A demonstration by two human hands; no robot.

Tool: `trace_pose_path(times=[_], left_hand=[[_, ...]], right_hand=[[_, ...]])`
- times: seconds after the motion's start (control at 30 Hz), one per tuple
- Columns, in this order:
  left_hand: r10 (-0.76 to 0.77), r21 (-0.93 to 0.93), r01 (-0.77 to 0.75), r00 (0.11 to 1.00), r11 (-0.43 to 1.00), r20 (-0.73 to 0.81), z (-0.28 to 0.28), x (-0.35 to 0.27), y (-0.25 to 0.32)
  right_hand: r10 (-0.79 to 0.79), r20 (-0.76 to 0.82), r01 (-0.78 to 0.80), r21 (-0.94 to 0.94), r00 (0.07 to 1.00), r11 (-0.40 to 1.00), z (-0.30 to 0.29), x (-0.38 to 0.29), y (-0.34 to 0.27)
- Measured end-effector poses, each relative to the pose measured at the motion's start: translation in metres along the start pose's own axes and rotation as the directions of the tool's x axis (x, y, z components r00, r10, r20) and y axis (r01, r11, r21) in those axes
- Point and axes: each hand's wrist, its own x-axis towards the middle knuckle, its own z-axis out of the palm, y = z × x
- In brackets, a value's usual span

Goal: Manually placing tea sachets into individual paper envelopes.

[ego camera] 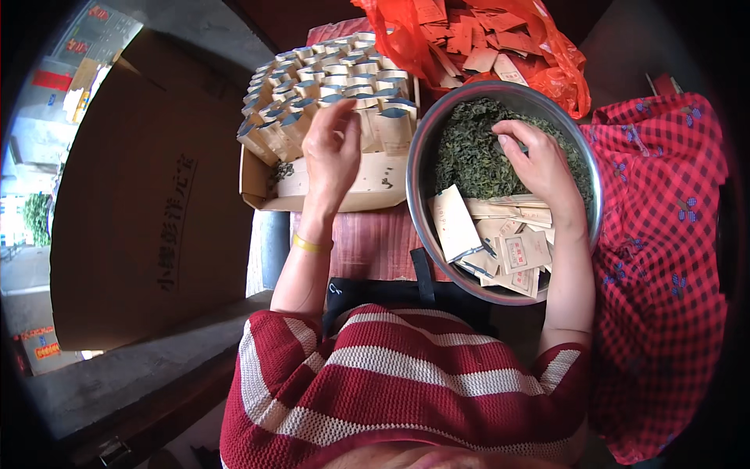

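Note:
My left hand point(333, 153) is raised over the front of a cardboard tray point(363, 199), its fingers curled near the packed paper pouches point(394, 130). Whether it pinches anything is not visible. These pouches stand upright in rows with dark, open tops. To the right, a steel basin point(417, 214) holds dark green dried leaves point(469, 155). My right hand point(536, 155) is over the leaves, thumb and forefinger bent close to each other; I cannot tell if leaves are between them. Flat paper pouches point(523, 252) lie loosely in the near part of the basin.
A red plastic bag point(571, 64) full of red and tan packets lies behind the basin. A large cardboard box point(152, 205) stands at the left. Red checked cloth point(662, 258) hangs at the right. Some leaf bits point(283, 171) lie in the tray.

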Motion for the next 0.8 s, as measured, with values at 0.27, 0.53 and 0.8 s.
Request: trace_pose_path(times=[0.27,0.53,0.8], left_hand=[[0.39,-0.219,-0.415,0.389,0.883,0.835,0.039,-0.011,0.071],[0.348,-0.274,-0.318,0.205,0.908,0.915,0.047,-0.018,0.059],[0.212,-0.192,-0.197,0.082,0.961,0.974,0.049,-0.011,0.063]], right_hand=[[0.07,-0.027,-0.075,-0.379,0.997,0.922,0.023,0.007,0.063],[0.167,0.174,-0.036,-0.58,0.97,0.814,0.013,0.0,0.045],[0.178,0.166,-0.067,-0.52,0.97,0.851,0.007,0.005,0.046]])
